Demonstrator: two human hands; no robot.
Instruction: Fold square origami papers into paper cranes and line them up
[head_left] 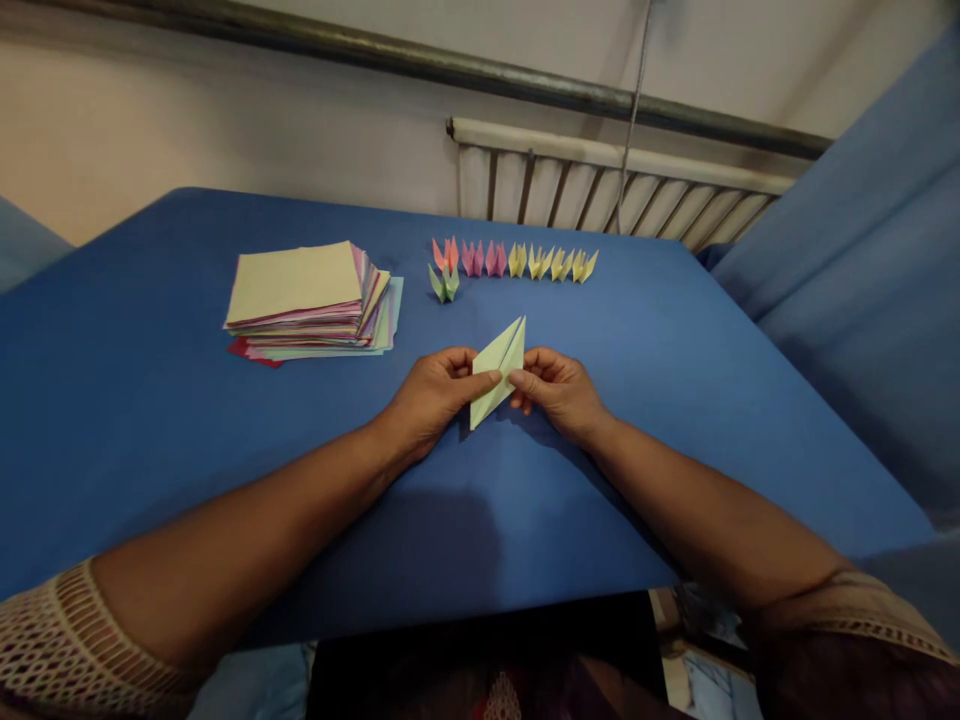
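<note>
Between my two hands is a pale green folded paper (496, 365), a slim diamond with a slit running down from its upper tip. My left hand (435, 392) pinches its left edge, thumb flat across the front and fingers behind. On the other side my right hand (559, 390) grips the right edge with thumb and curled fingers. Both thumbs nearly meet at the paper's middle. The paper is held tilted just above the blue table. Beyond it stands a green folded paper crane (444, 284), in front of a row of similar orange, pink and yellow cranes (540, 262).
At the left lies a thick stack of coloured paper sheets (296, 285), yellow on top, its edges uneven. The blue table (187, 440) reaches back to a wall with a white radiator (570, 180) and a pipe. A blue curtain (862, 220) hangs at the right.
</note>
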